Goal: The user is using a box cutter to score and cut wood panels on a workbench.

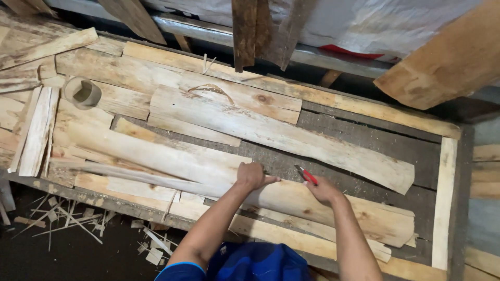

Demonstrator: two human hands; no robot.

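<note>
My left hand (252,176) rests closed on the edge of a long pale wood slab (172,156) that lies across the workbench (364,138); a dark point juts from the fist, and I cannot make out what it is. My right hand (323,190) grips a small red-handled tool (307,175) whose tip points up and left toward the dark bench surface. Both hands sit close together near the bench's front middle, over another pale slab (333,208).
A second long slab (281,130) lies behind the hands. A roll of tape (82,92) sits at the left among split boards. Planks lean from above. Wood chips and splinters (67,221) litter the floor at lower left.
</note>
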